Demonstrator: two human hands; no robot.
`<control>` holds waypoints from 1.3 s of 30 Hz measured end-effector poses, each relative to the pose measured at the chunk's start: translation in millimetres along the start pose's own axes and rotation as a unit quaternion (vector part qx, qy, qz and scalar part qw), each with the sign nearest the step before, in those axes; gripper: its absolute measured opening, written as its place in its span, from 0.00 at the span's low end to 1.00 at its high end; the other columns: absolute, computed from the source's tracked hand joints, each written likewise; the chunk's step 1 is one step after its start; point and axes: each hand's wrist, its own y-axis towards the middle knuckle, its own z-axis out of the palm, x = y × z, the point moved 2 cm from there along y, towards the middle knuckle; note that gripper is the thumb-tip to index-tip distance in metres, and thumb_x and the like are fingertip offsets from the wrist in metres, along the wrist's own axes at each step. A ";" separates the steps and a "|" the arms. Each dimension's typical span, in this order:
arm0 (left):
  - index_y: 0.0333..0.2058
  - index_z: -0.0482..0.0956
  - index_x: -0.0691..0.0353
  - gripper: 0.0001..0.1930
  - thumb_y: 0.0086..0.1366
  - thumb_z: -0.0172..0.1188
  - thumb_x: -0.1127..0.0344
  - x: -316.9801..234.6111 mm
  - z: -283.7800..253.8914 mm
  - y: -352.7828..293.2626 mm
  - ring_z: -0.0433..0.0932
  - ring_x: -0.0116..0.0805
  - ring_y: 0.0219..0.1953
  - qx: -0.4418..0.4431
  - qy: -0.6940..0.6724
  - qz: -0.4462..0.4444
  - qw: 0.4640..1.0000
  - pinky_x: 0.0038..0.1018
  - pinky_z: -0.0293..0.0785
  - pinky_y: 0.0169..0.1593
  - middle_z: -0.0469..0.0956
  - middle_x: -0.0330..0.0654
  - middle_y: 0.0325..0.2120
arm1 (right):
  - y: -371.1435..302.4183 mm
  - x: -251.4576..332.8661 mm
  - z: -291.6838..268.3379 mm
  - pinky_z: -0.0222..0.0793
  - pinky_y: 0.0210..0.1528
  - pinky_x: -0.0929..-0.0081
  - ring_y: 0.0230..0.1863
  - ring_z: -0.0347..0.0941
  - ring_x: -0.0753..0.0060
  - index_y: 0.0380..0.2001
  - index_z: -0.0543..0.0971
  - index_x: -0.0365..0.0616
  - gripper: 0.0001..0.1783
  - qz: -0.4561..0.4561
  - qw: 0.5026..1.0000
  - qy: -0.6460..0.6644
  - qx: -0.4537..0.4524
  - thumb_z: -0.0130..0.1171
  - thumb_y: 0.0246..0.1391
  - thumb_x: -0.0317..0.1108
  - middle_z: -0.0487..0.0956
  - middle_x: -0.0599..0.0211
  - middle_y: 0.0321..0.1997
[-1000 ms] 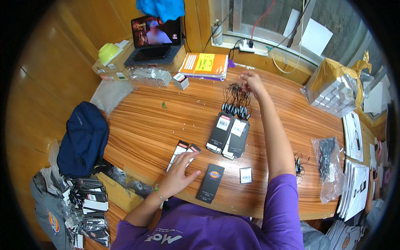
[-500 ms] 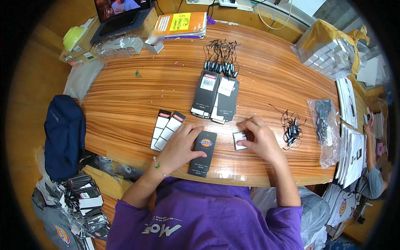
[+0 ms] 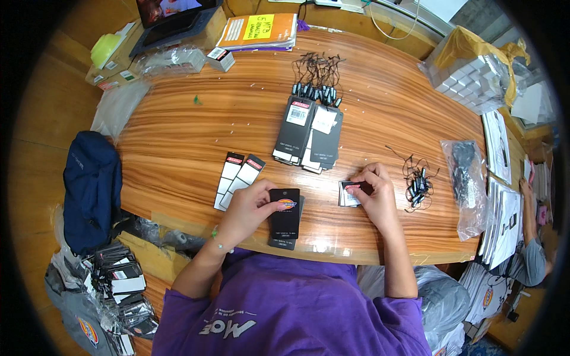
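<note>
Two hands are pinching paper pieces above our table (image 3: 380,113). Our left hand (image 3: 252,204) has its thumb pressed flat on the face of a black tag (image 3: 285,225), which extends toward 4 o'clock from the fingers; a second black tag (image 3: 282,244) peeks out beneath it at 6 o'clock. Our right hand (image 3: 375,193) grips the edge of a small card (image 3: 350,193) between thumb and curled fingers, the card reaching out toward 9 o'clock. We cannot tell whether that card touches the wood. Our left forearm (image 3: 205,261) slants in from 7 o'clock, and our right forearm (image 3: 399,261) rises from between 5 and 6. A cord tangle (image 3: 419,190) lies near the right hand, at 3 o'clock.
</note>
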 end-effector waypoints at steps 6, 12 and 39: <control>0.43 0.71 0.70 0.12 0.59 0.57 0.77 -11.5 -0.8 -6.3 0.77 0.24 0.36 0.031 -0.185 -0.004 0.982 0.18 0.73 0.40 0.79 0.44 0.32 | -17.2 22.7 -4.9 0.69 0.32 0.85 0.30 0.73 0.83 0.28 0.78 0.40 0.06 0.196 0.896 0.387 0.097 0.63 0.44 0.21 0.78 0.72 0.29; 0.47 0.72 0.70 0.18 0.57 0.57 0.81 -31.8 39.2 -6.2 0.76 0.24 0.37 0.058 -0.214 0.046 0.974 0.18 0.73 0.43 0.78 0.43 0.34 | -20.4 74.8 26.3 0.65 0.31 0.87 0.27 0.65 0.86 0.32 0.73 0.39 0.15 0.056 0.983 0.173 -0.002 0.67 0.39 0.23 0.69 0.73 0.28; 0.45 0.72 0.69 0.13 0.61 0.53 0.78 -21.6 36.7 -1.4 0.75 0.20 0.34 0.035 -0.199 0.049 0.978 0.16 0.70 0.40 0.79 0.41 0.30 | -41.9 -38.6 -108.2 0.61 0.42 0.70 0.39 0.65 0.61 0.26 0.76 0.39 0.09 0.130 0.956 -0.262 0.025 0.63 0.36 0.23 0.69 0.62 0.31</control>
